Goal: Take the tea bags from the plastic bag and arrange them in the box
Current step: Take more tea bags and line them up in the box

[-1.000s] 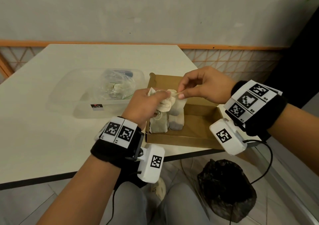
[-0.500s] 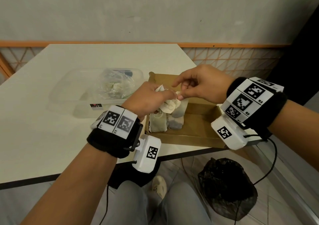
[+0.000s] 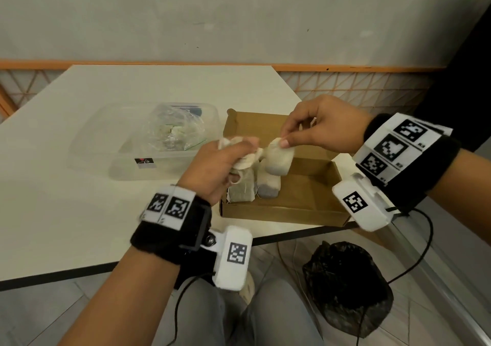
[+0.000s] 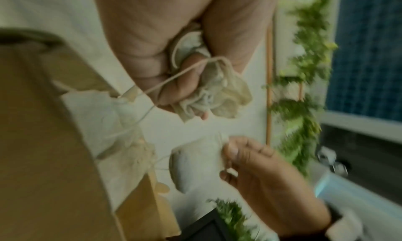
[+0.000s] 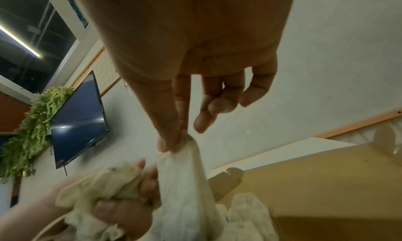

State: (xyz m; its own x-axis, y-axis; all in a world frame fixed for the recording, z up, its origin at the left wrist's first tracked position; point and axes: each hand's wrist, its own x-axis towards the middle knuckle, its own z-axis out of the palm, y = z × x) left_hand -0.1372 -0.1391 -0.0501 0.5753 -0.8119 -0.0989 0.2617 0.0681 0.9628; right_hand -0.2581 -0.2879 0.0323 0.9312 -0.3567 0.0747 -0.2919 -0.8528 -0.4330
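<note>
My left hand (image 3: 225,159) grips a crumpled bunch of cream cloth tea bags (image 4: 208,95) above the left end of the brown cardboard box (image 3: 305,202). With thumb and forefinger my right hand (image 3: 313,130) pinches the top of one tea bag (image 3: 279,159) that hangs just right of the bunch, over the box. Two tea bags (image 3: 255,189) stand upright inside the box at its left end. The clear plastic bag (image 3: 175,130) with more tea bags lies in a clear tub. In the right wrist view the pinched tea bag (image 5: 185,184) hangs from my fingertips (image 5: 172,141).
The clear plastic tub (image 3: 93,149) sits left of the box on the white table (image 3: 66,213). The box lies at the table's front right corner. A black bag (image 3: 345,284) sits on the floor below. A wall rises behind the table.
My right hand has drawn one tea bag out of the bunch in my left hand and moved it slightly right and up. Both hands stay over the box.
</note>
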